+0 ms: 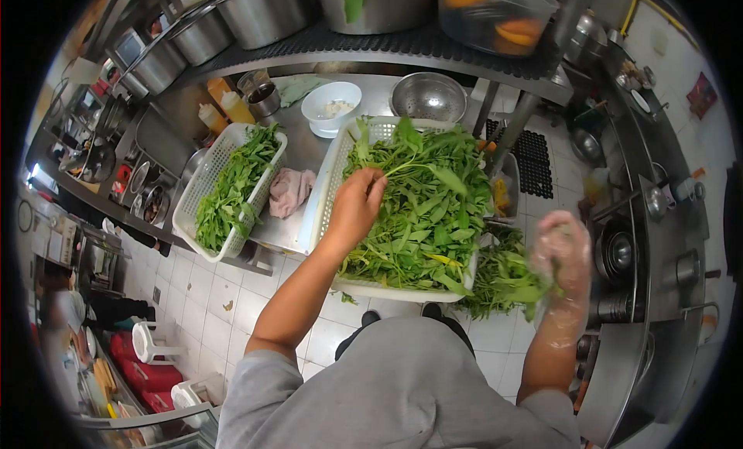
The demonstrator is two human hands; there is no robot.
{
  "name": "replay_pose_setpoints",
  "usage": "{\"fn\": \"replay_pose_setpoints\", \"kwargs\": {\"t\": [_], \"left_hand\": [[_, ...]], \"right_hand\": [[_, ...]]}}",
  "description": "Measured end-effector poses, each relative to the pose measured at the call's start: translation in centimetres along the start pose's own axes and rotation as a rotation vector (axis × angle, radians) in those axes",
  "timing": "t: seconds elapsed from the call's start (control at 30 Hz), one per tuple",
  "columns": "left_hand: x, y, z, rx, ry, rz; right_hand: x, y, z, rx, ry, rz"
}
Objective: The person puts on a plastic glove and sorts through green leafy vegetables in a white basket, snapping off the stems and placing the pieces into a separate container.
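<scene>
Greens, loose and leafy, lie near right; the left hand pinches one slender green stem above a large, heaped white plastic basket. A smaller white perforated basket, farther left, carries less. Blur obscures the right hand; its grip I cannot tell.

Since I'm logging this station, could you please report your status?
Left hand pinching a leafy stem above heaped greens; right hand blurred, grip unclear. Pink cloth left of the large basket.

Small basket left of large basket.
</scene>
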State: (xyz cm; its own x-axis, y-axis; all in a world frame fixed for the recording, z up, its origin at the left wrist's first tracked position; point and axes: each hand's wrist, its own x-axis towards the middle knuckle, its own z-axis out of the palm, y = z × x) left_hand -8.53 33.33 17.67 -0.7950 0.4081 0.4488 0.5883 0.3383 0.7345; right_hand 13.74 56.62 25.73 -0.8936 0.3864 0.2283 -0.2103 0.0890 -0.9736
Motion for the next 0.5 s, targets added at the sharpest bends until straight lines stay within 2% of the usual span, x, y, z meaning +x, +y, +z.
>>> {"fn": "replay_pose_setpoints", "kwargs": {"t": [0.03, 0.1, 0.17, 0.2, 0.27, 0.3, 0.33, 0.37, 0.4, 0.43, 0.5], "left_hand": [[-0.3, 0.8, 0.1, -0.012, -0.016, -0.012], [-0.7, 2.7, 0.1, 0.0, -0.052, -0.056], [-1.0, 4.0, 0.4, -0.051, -0.145, -0.117], [-1.2, 3.2, 1.0, -0.076, -0.151, -0.021], [-1.4, 2.7, 1.9, -0.2, -0.227, -0.048], [-1.2, 3.1, 2.0, -0.315, -0.291, -0.076], [-0.9, 4.1, 1.5, -0.357, -0.411, -0.226], [-0.8, 4.3, 1.6, -0.36, -0.416, -0.225], [-0.7, 4.4, 1.7, -0.487, -0.503, -0.296], [-0.5, 4.5, 1.8, -0.612, -0.589, -0.368], [-0.4, 4.8, 2.0, -0.703, -0.627, -0.404]], "right_hand": [[0.6, -0.6, 0.9, -0.224, -0.026, 0.03], [1.9, -1.5, 3.4, -0.415, -0.152, -0.127], [3.4, -0.6, 5.2, -0.626, -0.149, -0.501], [4.2, -0.2, 5.6, -0.635, -0.141, -0.494], [5.4, 0.6, 6.1, -0.895, -0.14, -0.666], [5.8, 1.0, 6.1, -0.902, -0.133, -0.66], [6.2, 1.4, 6.0, -0.937, -0.126, -0.673], [6.3, 1.6, 6.1, -0.97, -0.122, -0.686], [6.3, 0.7, 6.3, -1.1, -0.147, -0.622], [6.3, 0.8, 6.0, -1.102, -0.144, -0.618], [6.4, 1.1, 5.2, -1.296, -0.221, -0.608]]}}
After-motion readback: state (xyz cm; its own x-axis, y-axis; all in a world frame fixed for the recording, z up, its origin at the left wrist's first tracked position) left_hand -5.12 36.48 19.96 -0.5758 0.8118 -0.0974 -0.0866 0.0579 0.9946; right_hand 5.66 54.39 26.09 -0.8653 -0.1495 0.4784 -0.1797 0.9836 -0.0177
